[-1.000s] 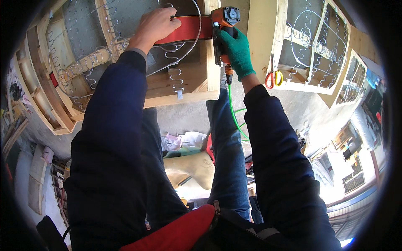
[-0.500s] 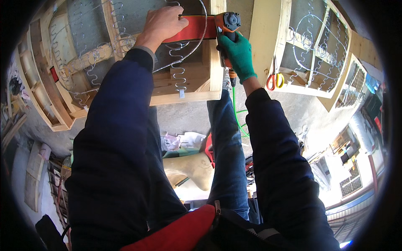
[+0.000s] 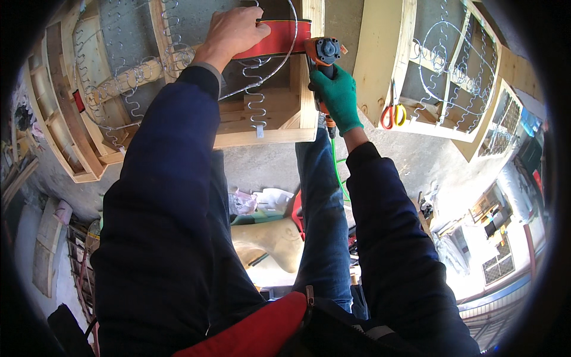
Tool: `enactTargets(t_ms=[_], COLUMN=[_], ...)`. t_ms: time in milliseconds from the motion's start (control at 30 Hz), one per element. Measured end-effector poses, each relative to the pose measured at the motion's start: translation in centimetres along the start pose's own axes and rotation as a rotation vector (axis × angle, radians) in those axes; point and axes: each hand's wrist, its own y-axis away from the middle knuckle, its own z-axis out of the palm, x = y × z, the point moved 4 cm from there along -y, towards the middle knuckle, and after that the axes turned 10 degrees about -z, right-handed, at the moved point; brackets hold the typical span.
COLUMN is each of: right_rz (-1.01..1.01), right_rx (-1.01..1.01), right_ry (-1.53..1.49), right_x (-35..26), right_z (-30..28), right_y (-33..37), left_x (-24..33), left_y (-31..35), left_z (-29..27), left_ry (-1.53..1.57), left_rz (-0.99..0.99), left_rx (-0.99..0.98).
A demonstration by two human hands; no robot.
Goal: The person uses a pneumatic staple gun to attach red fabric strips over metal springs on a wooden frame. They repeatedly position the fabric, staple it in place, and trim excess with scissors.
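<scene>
My bare left hand (image 3: 233, 34) is closed on a red webbing strap (image 3: 281, 39) with black edges, which runs to the right-hand rail of a wooden seat frame (image 3: 264, 139). My right hand, in a green glove (image 3: 338, 98), grips an orange and black air staple gun (image 3: 325, 52) upright at that rail. The tool stands just below the strap's end, which shows on top of the rail. A green air hose (image 3: 336, 172) hangs from its handle. Zigzag springs (image 3: 254, 98) and a bent wire span the frame; the strap passes under the wire.
A second wooden frame with springs (image 3: 410, 122) lies to the right, with red and yellow scissors (image 3: 392, 116) at its near edge. More wooden frame parts (image 3: 71, 101) are at the left. Between my legs lies a cream-coloured curved piece (image 3: 276, 241) on the floor.
The staple gun has shifted slightly toward me, off the strap's end, which now shows on the rail. My left hand stays on the strap, almost unmoved.
</scene>
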Motion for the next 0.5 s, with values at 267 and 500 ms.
enactTargets(t_ms=[267,500], right_rz=[0.075,0.109], right_rx=[-0.040,0.009], right_ry=[0.061,-0.122], right_x=[0.7,3.3], right_z=[-0.4,-5.8], right_y=[1.1,2.7], left_x=[-0.3,-1.5], left_y=[0.0,2.1], left_z=[-0.6,-3.2], left_ry=[0.015,0.085], left_rz=[-0.002,-0.051], left_rx=[0.001,-0.365])
